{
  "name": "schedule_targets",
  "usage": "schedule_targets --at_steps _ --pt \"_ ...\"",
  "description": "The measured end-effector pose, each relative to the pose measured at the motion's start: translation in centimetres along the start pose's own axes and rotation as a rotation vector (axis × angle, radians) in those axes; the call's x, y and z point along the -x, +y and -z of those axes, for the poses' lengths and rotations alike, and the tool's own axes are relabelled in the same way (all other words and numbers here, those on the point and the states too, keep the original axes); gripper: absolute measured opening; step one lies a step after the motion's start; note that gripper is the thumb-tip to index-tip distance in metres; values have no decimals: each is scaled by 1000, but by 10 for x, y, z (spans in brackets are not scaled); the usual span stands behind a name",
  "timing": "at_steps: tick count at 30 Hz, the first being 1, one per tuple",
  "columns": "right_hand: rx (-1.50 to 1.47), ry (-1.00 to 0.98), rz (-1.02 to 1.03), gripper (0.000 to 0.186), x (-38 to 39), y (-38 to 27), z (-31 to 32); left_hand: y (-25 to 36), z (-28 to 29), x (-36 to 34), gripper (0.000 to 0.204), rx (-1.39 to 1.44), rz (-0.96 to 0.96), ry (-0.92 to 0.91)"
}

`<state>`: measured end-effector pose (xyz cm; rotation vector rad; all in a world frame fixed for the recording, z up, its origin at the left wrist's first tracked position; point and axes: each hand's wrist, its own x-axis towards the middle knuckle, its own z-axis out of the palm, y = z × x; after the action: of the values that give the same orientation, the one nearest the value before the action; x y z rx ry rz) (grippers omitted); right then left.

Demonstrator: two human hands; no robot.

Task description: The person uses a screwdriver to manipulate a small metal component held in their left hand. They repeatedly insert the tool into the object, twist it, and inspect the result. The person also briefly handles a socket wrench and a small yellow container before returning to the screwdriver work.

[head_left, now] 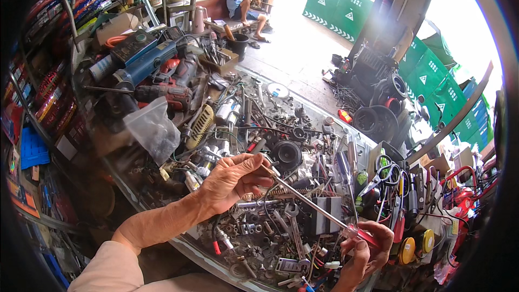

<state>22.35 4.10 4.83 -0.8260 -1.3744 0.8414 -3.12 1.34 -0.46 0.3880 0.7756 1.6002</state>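
Observation:
My right hand [366,251] grips the clear red handle of a long screwdriver [311,203] low at the right. Its steel shaft slants up and left across the bench to my left hand [233,177], whose fingertips pinch the tip end near a small metal part. Both hands hover over a glass-topped workbench [186,244] heaped with wrenches, nuts, springs and other metal parts. A coiled spring [281,190] lies just under the shaft.
Power drills and a blue grinder [157,73] sit at the bench's far left beside a clear plastic bag [154,128]. Scissors, pliers and tape rolls [405,205] crowd the right end. A person [243,5] sits on a bench outside; green barriers [335,2] stand beyond.

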Motion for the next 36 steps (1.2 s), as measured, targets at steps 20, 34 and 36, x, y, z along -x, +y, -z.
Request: schedule_targets --at_steps 20,34,36 --pt "73 127 -63 28 6 5 12 1 -5 0 27 -14 43 -39" --pt "142 111 43 27 6 13 14 0 -5 -1 26 -26 41 -21" --pt "181 116 36 27 6 12 16 0 -6 0 26 -33 33 -14"
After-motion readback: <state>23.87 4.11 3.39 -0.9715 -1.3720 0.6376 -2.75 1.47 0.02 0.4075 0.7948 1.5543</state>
